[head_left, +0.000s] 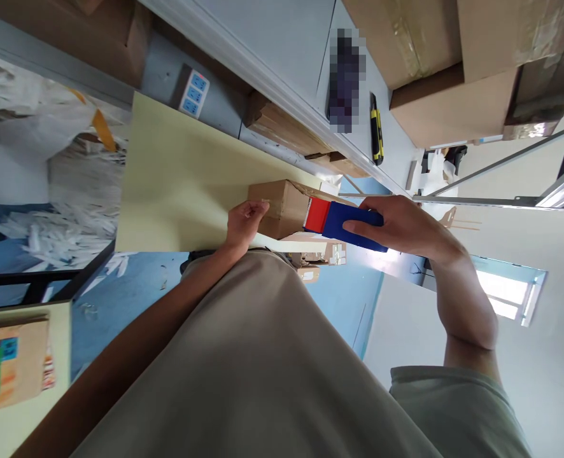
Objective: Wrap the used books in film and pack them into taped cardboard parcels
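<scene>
A small brown cardboard box (282, 207) lies on the pale yellow tabletop (181, 172). My right hand (396, 222) grips a blue and red tape dispenser (346, 222), thumb along its side. The dispenser's red end, with a pale toothed edge, is against or just over the side of the box; I cannot tell which. At the box's other end is my left hand (246, 222), with thumb and fingertips pinched together by its edge. Whatever sits in that pinch is too small to make out.
A grey shelf (282, 44) runs above the table, carrying a yellow and black box cutter (376, 130) and a pixelated dark object (344, 83). Large cartons (449, 108) stand beside them. A white power strip (194, 93) lies behind the table; shredded white paper (81, 191) fills the left.
</scene>
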Available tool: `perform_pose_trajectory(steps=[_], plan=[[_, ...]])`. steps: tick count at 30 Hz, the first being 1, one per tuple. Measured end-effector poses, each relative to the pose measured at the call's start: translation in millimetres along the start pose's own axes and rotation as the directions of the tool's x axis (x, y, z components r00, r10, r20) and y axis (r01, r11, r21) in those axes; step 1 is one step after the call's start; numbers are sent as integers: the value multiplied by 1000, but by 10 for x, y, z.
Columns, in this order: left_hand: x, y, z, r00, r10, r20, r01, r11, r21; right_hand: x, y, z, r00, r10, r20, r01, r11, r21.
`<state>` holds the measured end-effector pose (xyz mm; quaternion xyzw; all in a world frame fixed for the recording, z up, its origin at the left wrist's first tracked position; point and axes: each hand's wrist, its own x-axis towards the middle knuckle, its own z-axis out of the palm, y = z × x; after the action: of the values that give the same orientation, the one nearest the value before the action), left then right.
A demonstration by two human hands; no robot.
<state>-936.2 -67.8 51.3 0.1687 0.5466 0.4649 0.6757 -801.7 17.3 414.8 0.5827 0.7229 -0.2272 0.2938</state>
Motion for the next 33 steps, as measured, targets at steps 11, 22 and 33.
perform_pose_trajectory(steps=[11, 22, 33], plan=[[112, -193, 120, 1000, -8, 11, 7, 996, 91, 39, 68, 196, 999, 36, -7, -36, 999, -8], [54, -160, 163, 990, 138, -40, -127, 971, 204, 63, 52, 278, 999, -1, -41, 1, 1000, 6], [161, -451, 97, 1000, -8, -9, 9, 988, 152, 46, -42, 268, 1000, 7, -3, -7, 1000, -21]])
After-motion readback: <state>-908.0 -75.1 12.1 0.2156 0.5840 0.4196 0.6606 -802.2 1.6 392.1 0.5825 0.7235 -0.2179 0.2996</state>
